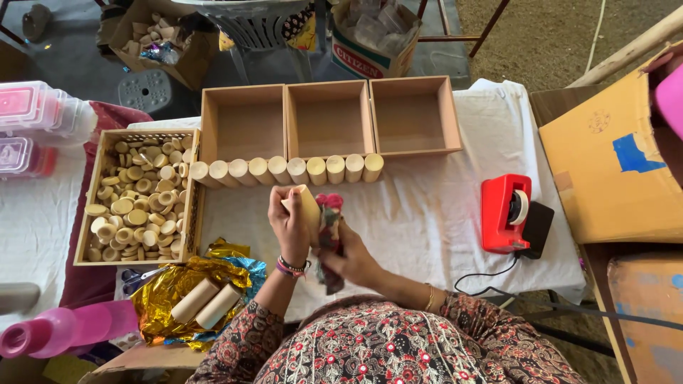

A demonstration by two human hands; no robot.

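My left hand [288, 226] grips a pale cream cylinder [308, 206], held upright over the white cloth. My right hand [353, 257] holds a strip of red and dark patterned wrapping [329, 235] against the cylinder's side. A row of several similar cylinders [286, 171] lies just beyond my hands, along the front of three open shallow brown boxes [329, 117]. Two more cylinders [206, 302] rest on crumpled gold foil [171, 291] at my left.
A wooden crate [94, 206] full of small round discs sits at the left. A red tape dispenser [505, 213] with a cable stands at the right on the white tablecloth [441, 213]. Cardboard boxes [612, 163] lie far right; a pink bottle [57, 331] at lower left.
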